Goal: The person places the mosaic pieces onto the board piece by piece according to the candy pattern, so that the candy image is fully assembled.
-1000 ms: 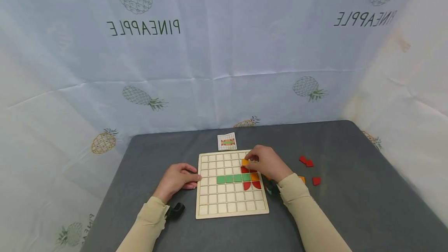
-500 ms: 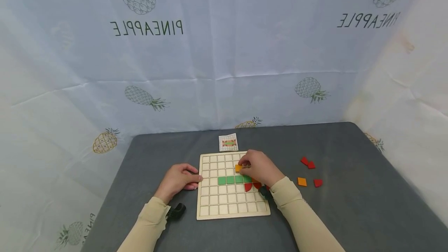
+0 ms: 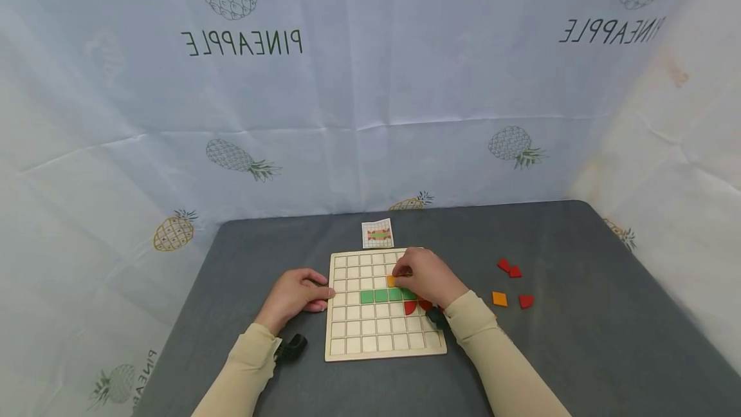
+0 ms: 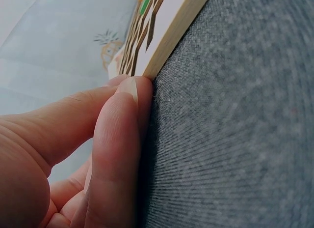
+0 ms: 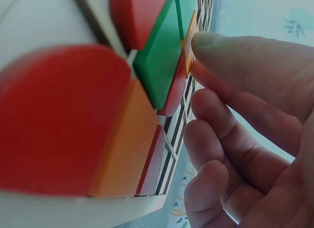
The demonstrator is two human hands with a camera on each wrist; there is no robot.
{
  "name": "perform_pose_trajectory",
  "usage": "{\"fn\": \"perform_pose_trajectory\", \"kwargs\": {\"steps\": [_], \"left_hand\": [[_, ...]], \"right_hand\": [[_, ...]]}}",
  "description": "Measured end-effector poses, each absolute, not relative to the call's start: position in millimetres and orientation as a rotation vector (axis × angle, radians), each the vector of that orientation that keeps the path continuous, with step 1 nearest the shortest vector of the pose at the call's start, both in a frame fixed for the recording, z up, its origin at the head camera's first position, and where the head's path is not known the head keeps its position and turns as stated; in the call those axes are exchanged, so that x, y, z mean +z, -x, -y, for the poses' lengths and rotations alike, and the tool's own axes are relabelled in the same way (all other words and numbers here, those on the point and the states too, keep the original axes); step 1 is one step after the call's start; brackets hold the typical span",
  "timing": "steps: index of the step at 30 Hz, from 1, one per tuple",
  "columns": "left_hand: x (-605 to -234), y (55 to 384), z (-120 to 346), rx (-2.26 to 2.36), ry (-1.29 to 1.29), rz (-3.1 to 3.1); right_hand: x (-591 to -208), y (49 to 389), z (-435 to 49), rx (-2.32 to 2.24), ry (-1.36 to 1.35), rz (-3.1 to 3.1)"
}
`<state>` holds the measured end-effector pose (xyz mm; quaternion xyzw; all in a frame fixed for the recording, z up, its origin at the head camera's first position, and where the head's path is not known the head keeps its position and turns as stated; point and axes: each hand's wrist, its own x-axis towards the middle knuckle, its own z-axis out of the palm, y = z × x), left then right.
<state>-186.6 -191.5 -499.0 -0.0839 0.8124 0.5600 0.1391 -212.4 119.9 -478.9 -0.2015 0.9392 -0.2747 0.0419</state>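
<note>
A wooden grid board [image 3: 370,343] lies on the grey table. My left hand [image 3: 294,298] holds its left edge, with thumb and fingertips gathered at the rim in the left wrist view. Over the board's right half, my right hand [image 3: 429,275] pinches an orange square tile [image 3: 392,281] between thumb and index finger. That tile sits just above a row of green square tiles [image 3: 374,296]. Below the row are red rounded tiles [image 3: 410,307]. In the right wrist view another orange tile [image 5: 128,144] lies between red ones near the board's edge. My right hand hides part of the upper right squares.
A small pattern card [image 3: 377,234] lies behind the board. To the right on the table are loose red pieces [image 3: 525,302] and an orange square [image 3: 500,299]. A patterned curtain [image 3: 370,82] hangs behind the table.
My right hand has moved left across the board with the orange tile, from the right side to just above the green row. My left hand has stayed at the edge.
</note>
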Motion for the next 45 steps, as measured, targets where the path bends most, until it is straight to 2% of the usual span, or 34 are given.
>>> {"fn": "perform_pose_trajectory", "kwargs": {"steps": [12, 23, 32, 45], "left_hand": [[-500, 186, 190, 1.590, 0.246, -2.357], [-500, 184, 190, 1.603, 0.249, -2.362], [-499, 186, 192, 1.594, 0.251, -2.360], [-500, 187, 190, 1.594, 0.253, -2.363]], "right_hand": [[-470, 205, -142, -0.856, 0.545, -2.907], [-465, 182, -232, -0.801, 0.521, -2.940], [-463, 156, -292, -0.765, 0.402, -2.976], [-478, 151, -308, -0.724, 0.383, -2.953]]}}
